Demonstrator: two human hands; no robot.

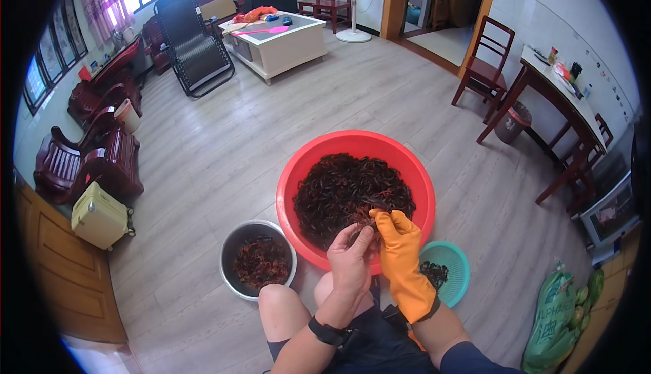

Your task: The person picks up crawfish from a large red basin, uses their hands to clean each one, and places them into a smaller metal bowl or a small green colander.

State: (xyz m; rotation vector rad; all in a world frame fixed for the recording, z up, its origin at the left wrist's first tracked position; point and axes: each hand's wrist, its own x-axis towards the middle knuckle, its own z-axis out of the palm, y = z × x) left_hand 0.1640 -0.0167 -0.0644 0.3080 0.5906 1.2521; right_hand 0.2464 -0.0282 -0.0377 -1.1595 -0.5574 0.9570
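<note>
Both hands meet over the near rim of a big red plastic basin (356, 137) heaped with dark crayfish (351, 186). Bare, my left hand (352, 252) pinches a crayfish (362, 216) between thumb and fingers. My right hand (402, 252), in an orange rubber glove, closes on the same crayfish from the other side; its fingertips partly hide it. Left of the basin, a metal bowl (227, 257) holds reddish crayfish (262, 262). To the right, a teal plastic colander (460, 272) contains small dark pieces (435, 273), partly behind the glove.
My knees (285, 308) are close to the metal bowl. A green bag (546, 318) lies on the floor at right beside melons (595, 287). A yellow suitcase (99, 216) stands at left. Farther off are a reclining chair (196, 43), a low table (285, 51) and a wooden chair (485, 69).
</note>
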